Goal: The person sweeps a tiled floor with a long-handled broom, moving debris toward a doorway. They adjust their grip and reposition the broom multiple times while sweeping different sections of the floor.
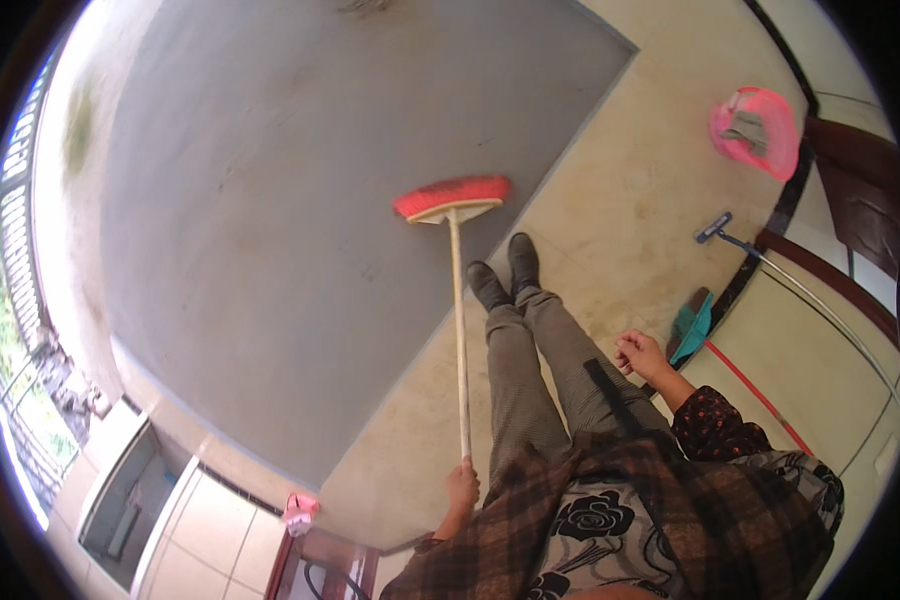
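My left hand [463, 484] is closed around the upper end of a pale broom handle [460, 322]. At the far end of that handle, the broom head with red bristles [454, 195] rests over the grey floor in front of my shoes; its bristles look slightly blurred. My right hand [640, 354] hangs beside my right thigh, its fingers loosely curled and nothing visible in them. Close by it, a second broom with a teal head and dark bristles [691, 330] leans at the wall, partly behind the hand and sleeve.
A blue-headed floor wiper [712, 227] with a metal pole stands against the right wall. Beyond it sits a pink plastic basket [784, 139] holding a greyish cloth. A small pink item [300, 512] lies at lower left, near a tiled counter [210, 529]. Grey floor [285, 225] meets beige floor along a diagonal edge.
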Available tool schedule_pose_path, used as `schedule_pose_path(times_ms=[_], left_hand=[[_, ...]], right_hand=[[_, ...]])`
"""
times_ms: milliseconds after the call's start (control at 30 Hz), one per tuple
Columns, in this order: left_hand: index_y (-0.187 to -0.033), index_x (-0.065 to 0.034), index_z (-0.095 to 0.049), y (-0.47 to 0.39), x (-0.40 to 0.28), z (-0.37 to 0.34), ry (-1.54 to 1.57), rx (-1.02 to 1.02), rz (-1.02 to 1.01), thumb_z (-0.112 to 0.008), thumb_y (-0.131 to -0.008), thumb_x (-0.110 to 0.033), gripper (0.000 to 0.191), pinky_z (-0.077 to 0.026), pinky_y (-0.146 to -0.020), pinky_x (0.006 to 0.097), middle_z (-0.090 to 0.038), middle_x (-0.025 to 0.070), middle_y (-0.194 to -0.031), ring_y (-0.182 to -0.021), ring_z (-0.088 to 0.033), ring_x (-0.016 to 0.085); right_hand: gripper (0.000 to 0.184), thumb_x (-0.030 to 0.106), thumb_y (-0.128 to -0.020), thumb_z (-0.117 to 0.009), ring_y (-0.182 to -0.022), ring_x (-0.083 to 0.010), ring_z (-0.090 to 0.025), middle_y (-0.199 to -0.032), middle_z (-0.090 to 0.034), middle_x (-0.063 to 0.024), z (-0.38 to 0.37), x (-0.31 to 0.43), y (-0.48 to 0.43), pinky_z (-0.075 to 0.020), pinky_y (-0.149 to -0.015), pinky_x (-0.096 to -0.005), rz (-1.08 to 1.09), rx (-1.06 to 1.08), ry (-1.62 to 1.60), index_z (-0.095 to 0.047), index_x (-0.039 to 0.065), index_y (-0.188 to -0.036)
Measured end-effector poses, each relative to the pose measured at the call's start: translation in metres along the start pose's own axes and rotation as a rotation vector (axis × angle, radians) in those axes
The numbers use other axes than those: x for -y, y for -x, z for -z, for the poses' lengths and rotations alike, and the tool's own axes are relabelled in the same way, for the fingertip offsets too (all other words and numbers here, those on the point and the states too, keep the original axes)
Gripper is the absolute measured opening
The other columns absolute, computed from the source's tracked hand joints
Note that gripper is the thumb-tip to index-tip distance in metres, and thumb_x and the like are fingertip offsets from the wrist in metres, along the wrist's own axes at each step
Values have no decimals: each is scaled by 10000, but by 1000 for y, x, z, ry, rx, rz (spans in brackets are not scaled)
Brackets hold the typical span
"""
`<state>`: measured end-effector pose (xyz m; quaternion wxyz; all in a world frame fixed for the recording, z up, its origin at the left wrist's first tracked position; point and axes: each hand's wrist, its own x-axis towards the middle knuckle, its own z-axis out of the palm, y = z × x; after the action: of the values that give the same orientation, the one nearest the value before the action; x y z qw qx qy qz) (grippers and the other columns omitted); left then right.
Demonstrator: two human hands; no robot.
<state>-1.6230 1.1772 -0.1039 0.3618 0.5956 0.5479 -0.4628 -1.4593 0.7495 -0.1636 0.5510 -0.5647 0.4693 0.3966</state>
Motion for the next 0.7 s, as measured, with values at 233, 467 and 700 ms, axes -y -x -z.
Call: schedule_pose_path(times_ms=[233,467,700], left_hand=[[-718,-61,-525,-159,-353,-34,183,4,-542,-408,-916,-513,506,-365,-422,329,-462,49,-536,-450,-466,189],[-735,-11,-510,-78,-337,9,-589,-488,-1116,-426,-925,-309,363,-420,-439,343,-452,88,-539,-543,-538,216],[-778,-70,-494,29,-279,-34,25,92,-443,-458,-928,-283,263,-354,-344,258,-432,-9,-534,-385,-407,91]], right_hand=[[205,227,-922,-527,-612,-115,-571,-760,-582,-48,11,45,-2,-485,-495,-252,118,-75,75,-546,32,-981],[260,189,-911,-534,-660,-134,-593,-812,-599,-64,-24,102,-10,-494,-539,-258,181,-14,-108,-512,18,-1106],[569,452,-881,-538,-813,-198,-585,-955,-583,-107,-208,188,-75,-537,-615,-353,115,295,-91,-428,2,-1212]])
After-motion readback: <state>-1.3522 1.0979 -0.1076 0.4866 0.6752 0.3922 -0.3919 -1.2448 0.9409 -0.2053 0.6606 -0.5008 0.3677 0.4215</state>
